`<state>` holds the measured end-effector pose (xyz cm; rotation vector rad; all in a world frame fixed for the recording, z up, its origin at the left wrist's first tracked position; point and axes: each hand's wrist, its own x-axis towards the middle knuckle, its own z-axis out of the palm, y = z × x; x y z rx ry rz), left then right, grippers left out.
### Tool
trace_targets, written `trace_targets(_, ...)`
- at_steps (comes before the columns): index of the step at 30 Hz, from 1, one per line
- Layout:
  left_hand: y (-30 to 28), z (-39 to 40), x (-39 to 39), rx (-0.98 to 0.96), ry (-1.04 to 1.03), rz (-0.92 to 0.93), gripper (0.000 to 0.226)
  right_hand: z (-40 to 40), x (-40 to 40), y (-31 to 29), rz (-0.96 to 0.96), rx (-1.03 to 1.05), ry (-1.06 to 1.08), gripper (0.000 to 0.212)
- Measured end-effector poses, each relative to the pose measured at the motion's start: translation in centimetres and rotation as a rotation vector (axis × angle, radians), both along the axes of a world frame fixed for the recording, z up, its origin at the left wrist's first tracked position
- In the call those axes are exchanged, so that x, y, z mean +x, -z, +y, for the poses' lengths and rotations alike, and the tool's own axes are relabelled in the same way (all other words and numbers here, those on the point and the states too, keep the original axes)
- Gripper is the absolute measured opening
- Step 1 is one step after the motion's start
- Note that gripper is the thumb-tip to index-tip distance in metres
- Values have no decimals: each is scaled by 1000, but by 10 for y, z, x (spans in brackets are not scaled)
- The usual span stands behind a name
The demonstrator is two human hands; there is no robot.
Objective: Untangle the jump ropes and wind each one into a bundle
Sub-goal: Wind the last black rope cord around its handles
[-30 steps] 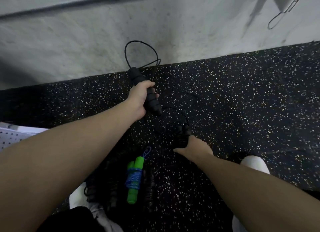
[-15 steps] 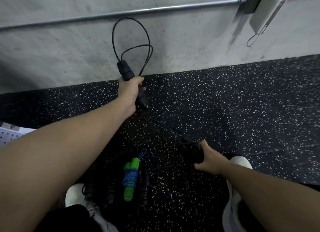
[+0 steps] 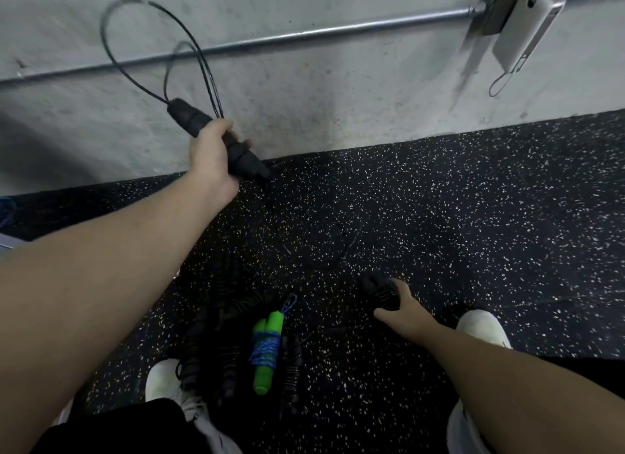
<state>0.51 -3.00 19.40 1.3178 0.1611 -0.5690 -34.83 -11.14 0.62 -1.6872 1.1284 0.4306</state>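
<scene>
Currently: one black rope in hand, winding barely begun.
The left hand (image 3: 211, 159) grips a black ribbed foam handle (image 3: 216, 139) with thin black cable loops (image 3: 142, 47) rising from it; the right hand (image 3: 402, 313) curls round the second black handle (image 3: 378, 289) low over the speckled black rubber floor (image 3: 473, 216). A green-handled rope bound in blue cord (image 3: 267, 348) lies bundled between the shoes; dark ropes beside it (image 3: 209, 352) appear unsorted.

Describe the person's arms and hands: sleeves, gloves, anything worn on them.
Both forearms are bare as far as the view shows, with no sleeve in sight. The left hand and right hand wear no gloves. No watch, bracelet or ring shows on either wrist or on the fingers that can be seen, though the right hand's fingertips are hidden in the dim light.
</scene>
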Motion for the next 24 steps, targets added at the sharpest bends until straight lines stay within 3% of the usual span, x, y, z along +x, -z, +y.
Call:
trace_targets(3,9,-3,-11,-25,71,94,9,6,10,1,-97,-55,-146,85)
trace_targets(7,9,-8,-23,-21,209,136,12,11,37,-4,-80,-198,-328,81)
trace_targets(11,-12,-7,-32,-7,436,97,6,5,76,-51,-369,-374,-82,56)
trace_targets(14,-47,-11,-43,-51,564,33,11,-14,113,-105,-555,-559,70,72)
trace_targets(16,-74,-13,-50,-97,599,-14,12,-29,135,-147,-586,-703,25,84)
trace_targets(18,-98,-12,-58,-141,616,-52,14,-44,148,-191,-544,-806,-131,69)
trace_targets(20,-120,-10,-66,-179,615,-89,14,-54,147,-231,-568,-710,-263,43)
trace_targets(22,-138,-7,-75,-196,586,-128,14,-61,138,-260,-569,-557,-313,35)
trace_targets(24,-151,-3,-82,-194,531,-127,13,-71,127,-278,-525,-602,-295,34)
